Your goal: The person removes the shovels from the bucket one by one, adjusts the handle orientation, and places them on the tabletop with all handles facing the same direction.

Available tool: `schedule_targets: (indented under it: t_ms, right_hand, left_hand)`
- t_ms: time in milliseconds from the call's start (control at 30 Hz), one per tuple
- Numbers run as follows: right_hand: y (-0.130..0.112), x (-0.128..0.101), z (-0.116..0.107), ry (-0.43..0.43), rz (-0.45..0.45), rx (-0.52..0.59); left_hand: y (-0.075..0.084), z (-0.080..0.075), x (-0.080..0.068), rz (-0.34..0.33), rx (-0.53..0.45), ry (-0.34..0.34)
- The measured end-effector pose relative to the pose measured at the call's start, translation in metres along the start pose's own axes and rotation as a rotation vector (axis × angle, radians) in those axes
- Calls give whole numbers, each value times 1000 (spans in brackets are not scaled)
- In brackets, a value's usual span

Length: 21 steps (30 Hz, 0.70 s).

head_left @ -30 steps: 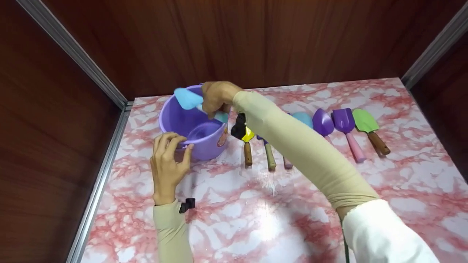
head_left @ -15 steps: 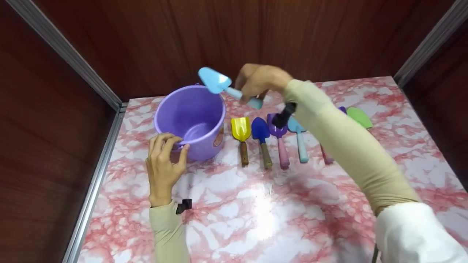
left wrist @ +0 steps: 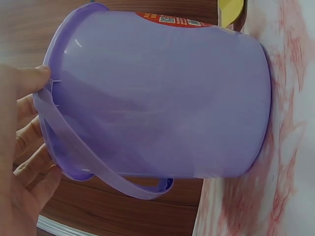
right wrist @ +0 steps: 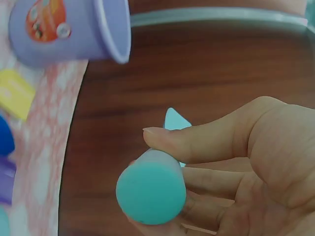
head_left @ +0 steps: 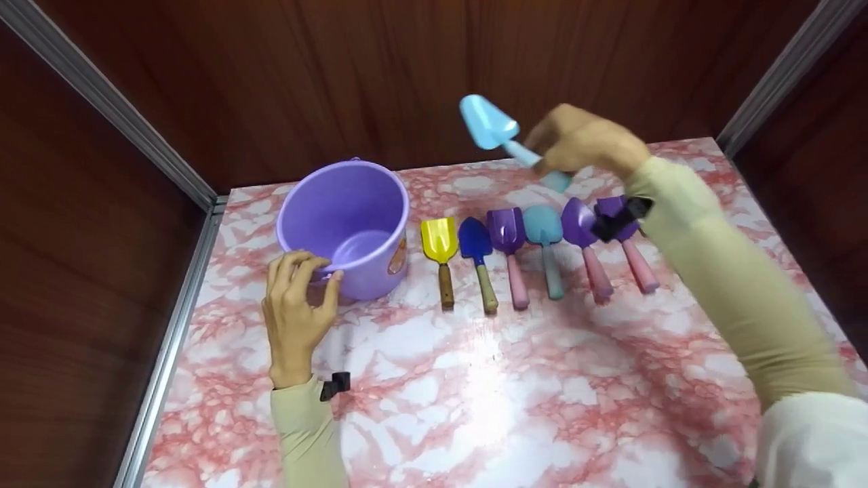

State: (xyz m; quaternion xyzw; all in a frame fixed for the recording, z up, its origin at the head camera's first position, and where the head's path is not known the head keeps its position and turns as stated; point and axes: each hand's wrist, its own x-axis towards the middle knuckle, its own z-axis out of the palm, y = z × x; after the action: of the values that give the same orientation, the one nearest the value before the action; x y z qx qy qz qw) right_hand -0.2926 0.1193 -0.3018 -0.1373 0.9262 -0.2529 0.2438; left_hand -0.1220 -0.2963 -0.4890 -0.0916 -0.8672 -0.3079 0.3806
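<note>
My right hand [head_left: 586,142] grips a light blue trowel [head_left: 487,123] by its handle, up in the air behind the row of trowels. In the right wrist view the round turquoise handle end [right wrist: 151,191] faces the camera, thumb on one side and fingers round the other. A purple bucket [head_left: 380,278] stands upright at the left of the table, its inside bare. My left hand [head_left: 298,305] pinches the bucket's near rim, thumb outside and fingers over the edge. The left wrist view shows the bucket's handle [left wrist: 93,157] hanging down along its wall.
Right of the bucket lies a row: a yellow shovel [head_left: 439,238], a dark blue trowel [head_left: 475,237], a purple shovel [head_left: 506,229], a pale blue trowel [head_left: 543,225] and two purple ones with pink handles [head_left: 597,271]. Brown wooden panels [head_left: 420,74] enclose the marbled table [head_left: 407,393].
My right hand has lifted the light blue trowel from over the bucket and carried it right, past the row. My left hand keeps its hold on the rim.
</note>
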Motion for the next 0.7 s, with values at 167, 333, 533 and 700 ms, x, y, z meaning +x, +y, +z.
schedule_targets:
  t_ms: [167, 333, 533, 700]
  right_hand:
    - [37, -11, -7, 69, 6, 15]
    - [72, -21, -10, 98, 32, 49]
    - [116, -37, -11, 117, 87, 80]
    - [149, -51, -10, 129, 146, 98]
  left_hand:
    - [-3, -1, 0, 3, 1, 9]
    - [-2, -3, -1, -12, 8, -1]
    - [-2, -1, -1, -2, -4, -2]
    - [-1, -1, -1, 2, -13, 2]
